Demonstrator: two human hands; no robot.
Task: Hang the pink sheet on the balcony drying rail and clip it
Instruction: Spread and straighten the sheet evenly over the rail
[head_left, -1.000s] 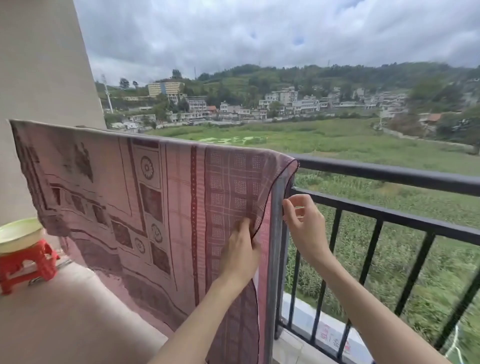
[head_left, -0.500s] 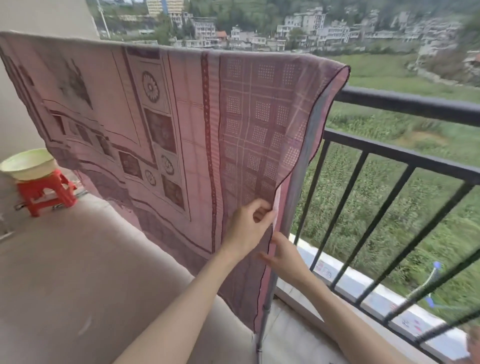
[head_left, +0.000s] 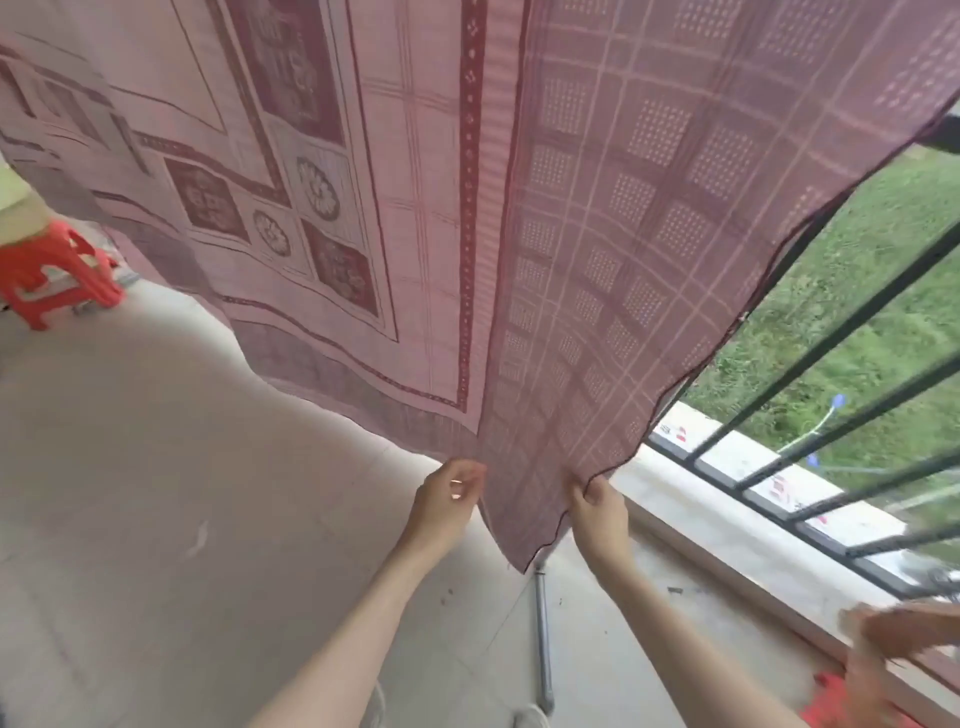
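On the bare concrete balcony floor (head_left: 156, 493) by the railing (head_left: 831, 332), your left hand (head_left: 447, 499) and right hand (head_left: 597, 512) each pinched the hanging pink sheet's (head_left: 571, 260) bottom hem

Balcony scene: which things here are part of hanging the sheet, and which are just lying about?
In use:
pink sheet
left hand
right hand
metal rack pole

Lying about:
red stool
balcony railing

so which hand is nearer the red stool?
Left. The left hand grips the pink sheet at its bottom edge, on the side toward the red stool. The right hand grips the hem further toward the railing.
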